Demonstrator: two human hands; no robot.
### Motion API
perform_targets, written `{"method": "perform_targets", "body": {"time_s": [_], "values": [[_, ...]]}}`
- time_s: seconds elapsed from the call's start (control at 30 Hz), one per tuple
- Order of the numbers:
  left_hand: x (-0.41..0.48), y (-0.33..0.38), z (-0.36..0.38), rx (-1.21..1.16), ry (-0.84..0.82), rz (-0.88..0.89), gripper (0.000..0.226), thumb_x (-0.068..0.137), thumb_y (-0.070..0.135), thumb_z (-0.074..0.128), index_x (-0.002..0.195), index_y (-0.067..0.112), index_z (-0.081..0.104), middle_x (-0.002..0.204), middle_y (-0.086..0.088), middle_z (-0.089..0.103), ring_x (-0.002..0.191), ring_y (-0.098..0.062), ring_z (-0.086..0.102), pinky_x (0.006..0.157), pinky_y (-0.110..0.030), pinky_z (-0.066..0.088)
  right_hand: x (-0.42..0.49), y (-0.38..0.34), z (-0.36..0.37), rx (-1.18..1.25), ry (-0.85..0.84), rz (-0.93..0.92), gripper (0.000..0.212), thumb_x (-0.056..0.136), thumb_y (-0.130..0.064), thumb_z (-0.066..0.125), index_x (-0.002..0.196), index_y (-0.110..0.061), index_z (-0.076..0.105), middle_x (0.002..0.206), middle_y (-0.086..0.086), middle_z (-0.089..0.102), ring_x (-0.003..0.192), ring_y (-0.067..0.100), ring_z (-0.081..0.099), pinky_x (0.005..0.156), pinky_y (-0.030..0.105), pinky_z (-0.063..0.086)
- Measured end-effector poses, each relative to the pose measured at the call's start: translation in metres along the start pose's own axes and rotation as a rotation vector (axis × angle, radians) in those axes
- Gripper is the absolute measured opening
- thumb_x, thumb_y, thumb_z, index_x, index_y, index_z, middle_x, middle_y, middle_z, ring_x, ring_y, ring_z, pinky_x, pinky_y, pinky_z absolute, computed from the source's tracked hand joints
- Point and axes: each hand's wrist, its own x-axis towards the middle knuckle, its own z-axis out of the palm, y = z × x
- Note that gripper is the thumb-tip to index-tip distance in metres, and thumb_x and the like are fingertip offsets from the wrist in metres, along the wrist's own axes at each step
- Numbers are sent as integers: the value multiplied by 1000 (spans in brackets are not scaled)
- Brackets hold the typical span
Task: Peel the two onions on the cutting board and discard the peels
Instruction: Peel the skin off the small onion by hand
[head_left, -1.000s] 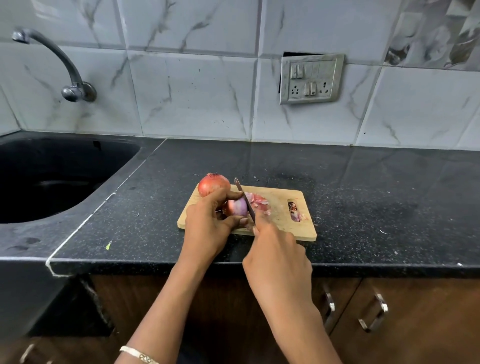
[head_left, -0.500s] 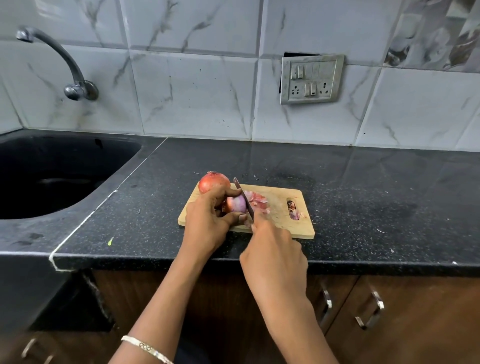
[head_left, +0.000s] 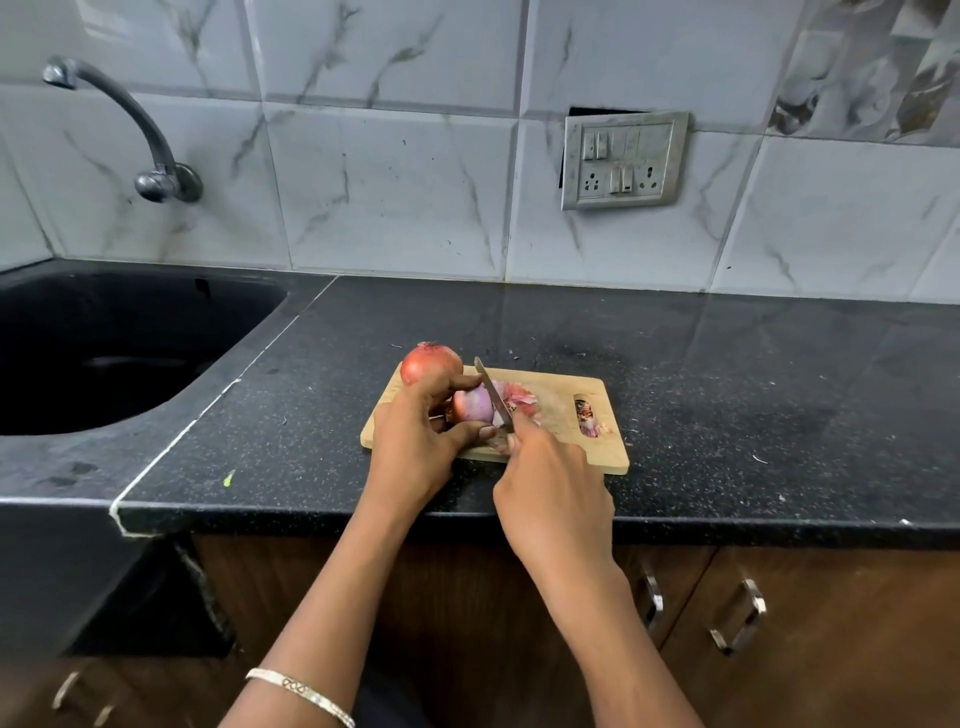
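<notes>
A wooden cutting board (head_left: 563, 402) lies near the counter's front edge. On its far left corner sits an unpeeled reddish onion (head_left: 431, 362). My left hand (head_left: 415, 441) grips a partly peeled purple onion (head_left: 474, 405) on the board. My right hand (head_left: 550, 499) holds a knife (head_left: 493, 392), its blade set against the right side of that onion. The handle is hidden inside my fist. Loose pink peels (head_left: 519, 397) lie just right of the blade, and more scraps (head_left: 587, 418) sit in the board's handle slot.
The board rests on a black granite counter (head_left: 753, 415). A black sink (head_left: 104, 353) with a wall tap (head_left: 150, 150) lies to the left. A switch and socket plate (head_left: 623, 161) is on the tiled wall. Brown cabinet doors with metal handles (head_left: 737, 618) are below.
Both hands stay on the onion and knife. The blade has edged slightly against the purple onion; the view shifted a little.
</notes>
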Motion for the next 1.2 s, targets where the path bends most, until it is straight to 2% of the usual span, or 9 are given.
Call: {"method": "perform_targets", "body": {"time_s": [0.2,0.4,0.47,0.57,0.77,0.87,0.97,1.03,1.2], "values": [[-1,0,0,54,-44,42,57,74,7,88,124,28,72,110,20,69,102,12,62,88,-6,50,1,2,-7,-34,-52,16,38,105,-23,44,143,-28,47,127,6,62,115,31,60,75,37,42],[-3,4,1,52,-40,43,56,75,6,87,125,26,73,112,15,71,99,12,63,87,-4,48,-1,-10,-7,-126,-65,-7,36,97,-21,58,133,-20,49,124,7,61,113,29,62,75,35,44],[-3,3,2,78,-30,52,57,74,8,88,125,28,72,111,16,70,97,8,65,90,-10,51,-1,-8,-10,-106,-83,2,34,97,-21,58,130,-21,51,123,7,61,113,30,62,74,36,43],[-4,3,3,151,-19,73,59,74,14,89,126,33,70,107,20,67,97,-5,68,93,-23,54,-9,-2,-15,-103,-92,4,30,98,-20,53,128,-23,51,119,7,61,111,31,62,76,38,46],[-3,0,5,199,-40,123,59,78,17,87,131,33,67,108,16,69,95,-6,64,89,-22,51,-12,8,-18,-46,-99,21,20,102,-24,49,121,-20,54,114,7,62,106,32,62,73,36,44],[-2,1,4,204,-72,134,60,81,13,83,135,30,64,115,10,70,99,-6,62,90,-20,48,-1,15,-18,0,-111,39,24,104,-25,44,124,-23,57,117,9,62,109,34,60,76,37,43],[-2,-3,4,127,-74,124,67,78,6,84,132,29,52,117,16,63,114,-10,62,100,-32,51,18,25,-17,60,-82,47,33,106,-31,37,132,-31,57,124,12,62,117,39,55,83,43,42],[-2,-4,5,103,-48,97,63,77,7,86,125,23,48,113,12,62,110,-14,64,96,-36,54,30,31,-18,92,-42,42,34,106,-34,34,129,-34,58,121,11,63,114,39,55,81,43,39],[-2,-3,3,146,-39,170,47,77,7,84,119,16,63,105,18,62,97,-1,61,89,-21,51,39,41,-19,170,-49,19,35,106,-39,40,136,-38,58,119,3,67,111,33,61,94,44,50]]}}
